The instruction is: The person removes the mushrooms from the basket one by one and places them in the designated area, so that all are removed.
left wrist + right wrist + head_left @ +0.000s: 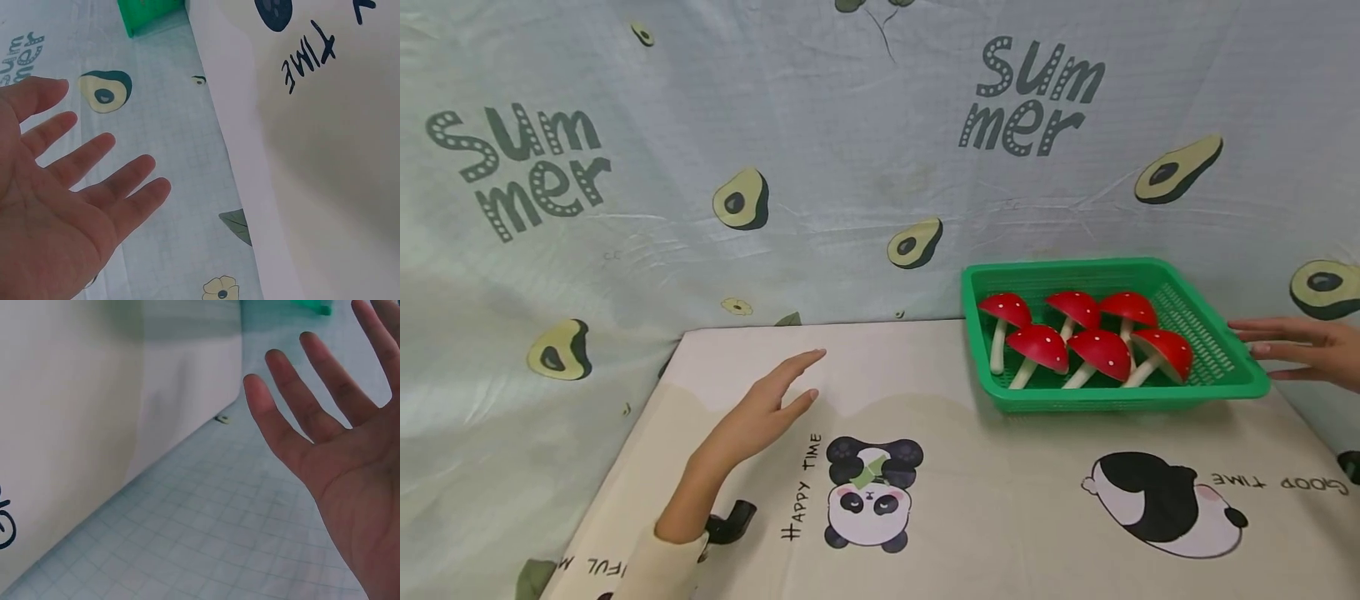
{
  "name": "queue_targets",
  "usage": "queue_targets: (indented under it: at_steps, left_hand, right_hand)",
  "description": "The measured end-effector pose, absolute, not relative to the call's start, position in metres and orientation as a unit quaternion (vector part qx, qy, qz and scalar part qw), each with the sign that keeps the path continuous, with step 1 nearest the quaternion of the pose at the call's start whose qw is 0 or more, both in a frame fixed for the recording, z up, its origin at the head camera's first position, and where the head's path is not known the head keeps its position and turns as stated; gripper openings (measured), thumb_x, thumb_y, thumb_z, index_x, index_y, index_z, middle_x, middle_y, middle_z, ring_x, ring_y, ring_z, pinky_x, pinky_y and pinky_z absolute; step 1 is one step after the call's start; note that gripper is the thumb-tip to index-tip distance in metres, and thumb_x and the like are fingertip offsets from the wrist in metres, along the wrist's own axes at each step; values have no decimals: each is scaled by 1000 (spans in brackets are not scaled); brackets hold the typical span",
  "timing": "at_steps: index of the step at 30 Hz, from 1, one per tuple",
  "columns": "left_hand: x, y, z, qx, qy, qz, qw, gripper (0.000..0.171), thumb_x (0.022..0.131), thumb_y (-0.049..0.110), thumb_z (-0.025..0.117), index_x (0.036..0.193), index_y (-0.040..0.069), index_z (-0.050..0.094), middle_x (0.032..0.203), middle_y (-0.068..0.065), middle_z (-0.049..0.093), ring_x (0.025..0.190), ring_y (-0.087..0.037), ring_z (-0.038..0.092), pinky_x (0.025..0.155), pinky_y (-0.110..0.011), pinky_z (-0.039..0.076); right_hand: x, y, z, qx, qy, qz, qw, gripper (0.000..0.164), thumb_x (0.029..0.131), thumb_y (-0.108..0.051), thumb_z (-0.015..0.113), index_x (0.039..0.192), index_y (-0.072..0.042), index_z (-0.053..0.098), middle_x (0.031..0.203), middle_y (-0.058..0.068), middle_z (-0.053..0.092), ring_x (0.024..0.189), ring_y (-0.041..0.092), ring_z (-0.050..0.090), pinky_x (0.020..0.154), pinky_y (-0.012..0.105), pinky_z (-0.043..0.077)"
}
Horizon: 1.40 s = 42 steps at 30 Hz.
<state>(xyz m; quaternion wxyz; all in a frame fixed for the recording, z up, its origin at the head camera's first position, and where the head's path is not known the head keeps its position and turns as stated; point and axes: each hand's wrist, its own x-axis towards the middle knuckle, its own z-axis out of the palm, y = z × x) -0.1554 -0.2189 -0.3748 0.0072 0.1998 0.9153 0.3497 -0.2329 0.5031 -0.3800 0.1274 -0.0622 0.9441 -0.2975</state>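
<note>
A green plastic basket (1022,404) stands at the back right of the table in the head view. In it lie several toy mushrooms (1099,353) with white-spotted red caps and pale stems, set in two rows. My right hand (1311,350) is at the basket's right side, its straight fingertips right at the rim. The right wrist view shows that palm with its fingers spread and nothing held. Left of the basket, my left hand (763,414) is raised over the table with fingers extended and the thumb apart. Its palm, seen in the left wrist view, holds nothing.
A white cloth with printed pandas and lettering covers the table (970,517). Behind it hangs a pale curtain (835,167) printed with avocados and the word summer. A black curved object (732,523) shows beside the left wrist.
</note>
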Motion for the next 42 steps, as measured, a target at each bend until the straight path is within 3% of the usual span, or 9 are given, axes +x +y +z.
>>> queue_targets:
  at_steps: [3,7,9,10,14,17,21,28,42]
  left_hand:
    - [-154,-220,-375,196,918,344,9,57,105,21,57,157,13,37,161,-11,37,149,-34,32,117,-58,30]
    - [-154,-222,-376,188,920,344,12,56,105,20,58,157,13,37,161,-9,37,150,-32,32,118,-57,30]
    - [-154,-221,-377,191,919,345,16,56,105,21,58,157,13,38,161,-9,37,150,-32,32,118,-57,30]
    - [-155,-221,-378,192,918,346,19,56,105,21,58,157,13,38,161,-9,38,150,-32,32,118,-57,30]
    - [-154,-218,-381,198,916,347,25,56,104,21,59,156,12,39,160,-10,39,149,-32,33,117,-57,31]
    - [-154,-216,-383,195,916,351,27,56,104,20,59,156,12,39,160,-9,39,149,-32,33,118,-56,31]
    - [-153,-215,-383,196,915,351,24,55,104,19,58,156,12,39,160,-11,39,148,-35,35,117,-58,31]
    - [-152,-212,-382,199,914,353,27,55,105,21,58,155,13,40,159,-11,40,143,-39,42,114,-59,36]
    - [-162,-194,-375,239,909,340,39,53,105,25,57,155,15,41,160,-10,39,149,-31,34,117,-55,33]
  right_hand:
    - [-237,508,-387,-63,945,-295,126,67,107,-36,53,157,1,29,137,6,46,99,-11,50,84,53,58]
    - [-244,509,-397,-66,937,-314,135,68,109,-37,47,160,1,21,148,25,33,120,30,53,89,58,55]
    - [-246,509,-403,-62,931,-332,137,68,109,-36,46,161,-2,18,150,27,28,125,38,47,91,62,52]
    - [-246,510,-406,-61,927,-344,138,68,110,-35,46,161,-3,17,150,24,28,126,36,47,92,65,51]
    - [-245,512,-417,-60,906,-396,136,64,110,-28,46,164,-17,15,136,-16,36,105,-11,49,91,59,53]
    - [-244,515,-420,-60,874,-460,145,61,111,-18,43,163,-31,16,124,-35,38,99,-13,55,87,46,58]
    - [-242,515,-417,-53,816,-554,156,57,110,-7,40,151,-45,34,117,-31,56,96,5,69,78,33,60]
    - [-234,505,-419,-92,677,-710,174,54,109,1,35,140,-39,54,119,-11,66,99,14,71,79,32,61]
    - [-234,502,-425,-105,793,-576,168,60,109,-1,35,156,-38,30,126,-27,51,98,13,69,75,39,61]
